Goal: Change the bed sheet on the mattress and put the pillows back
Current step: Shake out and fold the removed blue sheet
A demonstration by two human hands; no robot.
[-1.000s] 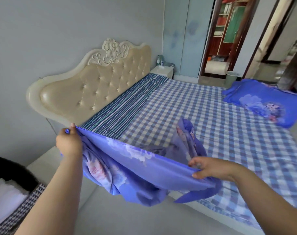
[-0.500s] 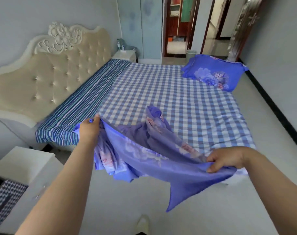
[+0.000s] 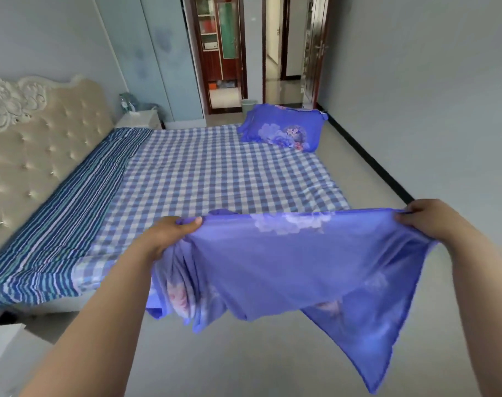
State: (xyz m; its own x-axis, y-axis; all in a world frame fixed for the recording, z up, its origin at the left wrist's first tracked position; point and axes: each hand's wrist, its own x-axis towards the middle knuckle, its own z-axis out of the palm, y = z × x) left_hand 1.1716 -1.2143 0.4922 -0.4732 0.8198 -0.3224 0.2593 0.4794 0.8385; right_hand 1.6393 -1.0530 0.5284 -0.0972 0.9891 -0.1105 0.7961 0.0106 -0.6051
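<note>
A purple floral sheet (image 3: 287, 262) hangs stretched between my two hands in front of me, over the floor beside the bed. My left hand (image 3: 169, 233) grips its top edge on the left, and my right hand (image 3: 427, 219) grips the same edge on the right. The rest of the sheet droops in folds toward the floor. Behind it lies the mattress (image 3: 215, 173), covered in a blue-and-white checked cloth with a striped band (image 3: 80, 196) along the headboard side. One purple floral pillow (image 3: 284, 128) lies at the mattress's far corner.
A cream tufted headboard (image 3: 35, 144) stands at the left. A white nightstand (image 3: 138, 120) sits by the far wall, and another white cabinet (image 3: 3, 348) is at the lower left. A green bin (image 3: 248, 106) stands near the open doorway. Grey floor runs along the bed's right side.
My hands have spread apart and pulled the sheet's top edge taut, so it now hangs flat between them. My view has swung right along the bed.
</note>
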